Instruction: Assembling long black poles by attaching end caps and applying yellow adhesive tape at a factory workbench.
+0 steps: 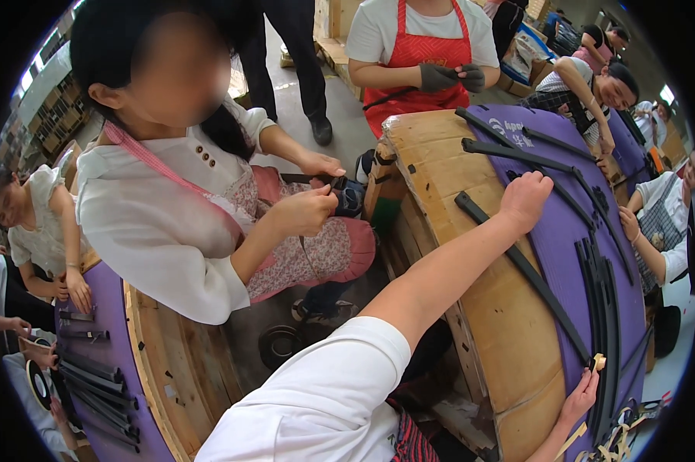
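My left hand [526, 202] reaches across the worktable with its fingers curled closed over the black strips; whatever is inside them is hidden. Under my left forearm lies a long flat black strip [534, 273], running from the cardboard edge toward my right hand. At the lower right, my right hand [580, 396] pinches a small tan piece [599, 362] against the near end of that strip. More black strips [546, 158] lie crosswise beyond my left hand, and a bundle of long black strips [603, 300] is just right of the long one.
The table has a purple mat [532, 246] and a cardboard-covered edge [470, 192]. Tan ribbon scraps [621, 435] are heaped at the lower right. A seated co-worker [162, 200] handles a black strip at left. Black strips [93, 389] also lie on another purple-topped table [120, 323].
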A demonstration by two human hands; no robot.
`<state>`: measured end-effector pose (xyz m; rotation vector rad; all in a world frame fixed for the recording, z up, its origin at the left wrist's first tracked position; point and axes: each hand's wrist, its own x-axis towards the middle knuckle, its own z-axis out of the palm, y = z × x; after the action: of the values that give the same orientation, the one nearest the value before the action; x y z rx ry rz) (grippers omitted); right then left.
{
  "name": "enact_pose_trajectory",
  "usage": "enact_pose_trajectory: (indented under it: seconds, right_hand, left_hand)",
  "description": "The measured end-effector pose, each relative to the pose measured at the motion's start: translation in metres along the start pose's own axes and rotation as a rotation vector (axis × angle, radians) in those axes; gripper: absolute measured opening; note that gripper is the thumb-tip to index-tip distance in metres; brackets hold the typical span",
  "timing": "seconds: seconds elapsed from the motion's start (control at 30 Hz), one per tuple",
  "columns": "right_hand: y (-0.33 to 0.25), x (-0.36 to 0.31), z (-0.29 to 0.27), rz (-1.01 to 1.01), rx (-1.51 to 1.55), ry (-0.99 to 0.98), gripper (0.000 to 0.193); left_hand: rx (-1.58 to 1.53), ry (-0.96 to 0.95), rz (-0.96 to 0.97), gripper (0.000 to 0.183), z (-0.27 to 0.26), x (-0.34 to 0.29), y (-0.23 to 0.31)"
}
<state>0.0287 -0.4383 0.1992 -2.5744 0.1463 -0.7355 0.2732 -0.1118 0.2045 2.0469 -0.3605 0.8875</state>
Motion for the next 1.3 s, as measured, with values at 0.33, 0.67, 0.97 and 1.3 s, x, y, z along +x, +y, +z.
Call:
enact_pose_trajectory:
  seconds: [0.33,0.67,0.97,1.3]
  right_hand:
    - [0.001,0.001,0.001,-0.020,-0.138,0.000,0.025]
    - [0.005,0.001,0.004,-0.082,-0.281,0.062,0.027]
    - [0.005,-0.001,0.004,-0.072,-0.313,0.069,0.027]
    - [-0.007,0.001,0.012,-0.113,-0.365,0.061,0.027]
  left_hand:
    - [-0.040,0.062,0.059,0.011,0.002,0.000,0.000]
    - [-0.068,-0.001,0.021,0.012,-0.003,-0.001,0.002]
    - [-0.115,-0.006,0.002,0.010,-0.009,-0.003,0.003]
    - [-0.041,-0.004,0.018,0.007,-0.012,-0.003,-0.003]
